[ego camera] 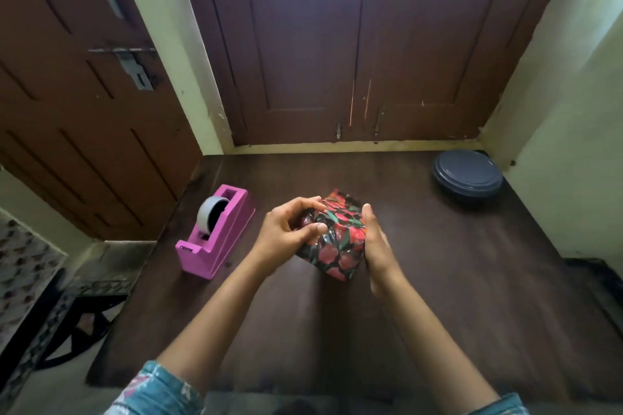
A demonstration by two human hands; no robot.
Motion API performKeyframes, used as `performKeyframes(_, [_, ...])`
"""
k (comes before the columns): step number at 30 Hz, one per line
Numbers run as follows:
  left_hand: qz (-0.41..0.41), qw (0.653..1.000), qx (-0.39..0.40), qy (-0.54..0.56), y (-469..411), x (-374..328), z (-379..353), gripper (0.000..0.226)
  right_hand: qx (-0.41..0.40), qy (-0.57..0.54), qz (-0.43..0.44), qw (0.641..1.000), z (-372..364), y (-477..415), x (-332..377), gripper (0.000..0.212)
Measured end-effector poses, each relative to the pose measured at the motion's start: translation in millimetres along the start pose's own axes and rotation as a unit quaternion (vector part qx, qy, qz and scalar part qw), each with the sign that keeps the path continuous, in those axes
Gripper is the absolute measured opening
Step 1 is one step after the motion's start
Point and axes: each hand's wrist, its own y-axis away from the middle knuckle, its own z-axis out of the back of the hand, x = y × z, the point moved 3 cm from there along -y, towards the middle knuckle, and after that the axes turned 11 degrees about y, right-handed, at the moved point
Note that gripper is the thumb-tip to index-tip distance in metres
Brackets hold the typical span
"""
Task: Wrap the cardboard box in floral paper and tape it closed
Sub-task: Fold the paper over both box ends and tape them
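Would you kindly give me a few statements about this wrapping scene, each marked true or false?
1. The wrapped box shows a red floral print on black. True.
2. The pink tape dispenser stands to the right of the box. False: it stands to its left.
3. The left hand grips the box's left end with curled fingers. True.
4. The right hand holds a strip of tape. False: it presses flat against the box's right side and holds nothing.
5. A dark blue round container sits at the table's far right corner. True.

A home: panelled wooden doors (357, 44) with bolts behind a dark table (438, 280).
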Motion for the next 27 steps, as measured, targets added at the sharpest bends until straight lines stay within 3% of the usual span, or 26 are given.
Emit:
performKeyframes(2, [-0.029,1.0,-0.005,0.008,5,11,-1,0.024,-0.002,0.011,0.005,1.0,1,-2,-4,0.063])
performKeyframes(5, [0.019,1.0,-0.001,0.025,17,44,0,0.02,-0.001,0.044,-0.005,0.999,-2,-6,-16,0.038])
performKeyframes(11, [0.156,0.987,0.023,0.034,27,84,11,0.004,-0.003,0.188,-0.063,0.98,-1,-21,-59,0.042])
performKeyframes(15, [0.182,0.979,-0.082,-0.047,3,90,27,0.002,-0.03,0.225,-0.117,0.967,7,-38,-86,0.067])
performKeyframes(18, [0.246,0.96,-0.128,-0.039,-22,96,30,0.013,-0.069,0.216,-0.131,0.965,15,-54,-86,0.074])
performKeyframes(22, [0.331,0.939,-0.084,-0.028,-53,100,20,0.042,-0.066,0.222,-0.115,0.966,11,-79,-64,0.075])
performKeyframes(27, [0.388,0.921,-0.022,-0.007,-73,105,1,0.04,-0.026,0.215,-0.108,0.97,-5,-91,-52,0.052])
